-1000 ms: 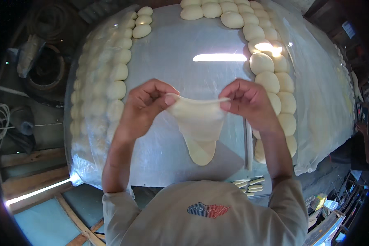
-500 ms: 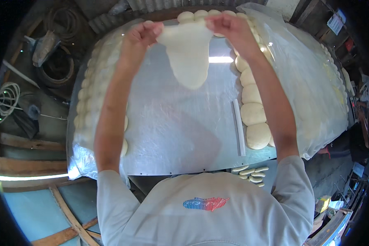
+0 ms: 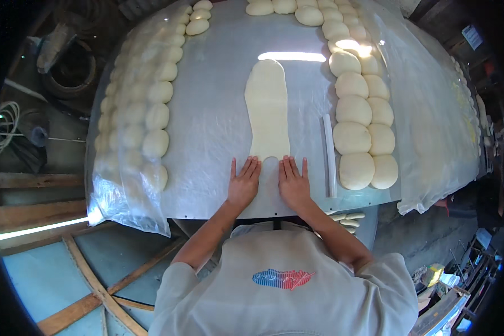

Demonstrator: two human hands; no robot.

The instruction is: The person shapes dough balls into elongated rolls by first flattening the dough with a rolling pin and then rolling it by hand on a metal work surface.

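With our left hand [image 3: 243, 183] and right hand [image 3: 293, 183] flat, fingers spread, touching the near end of the long pale stretched dough strip [image 3: 267, 109] running toward twelve o'clock on the plastic-covered counter [image 3: 207, 129], we judge stretching done, shaping left.

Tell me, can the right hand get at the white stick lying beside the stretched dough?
Probably yes. The right hand lies flat at the near end of the dough strip, and the white stick lies just to its right on the table, with nothing between them.
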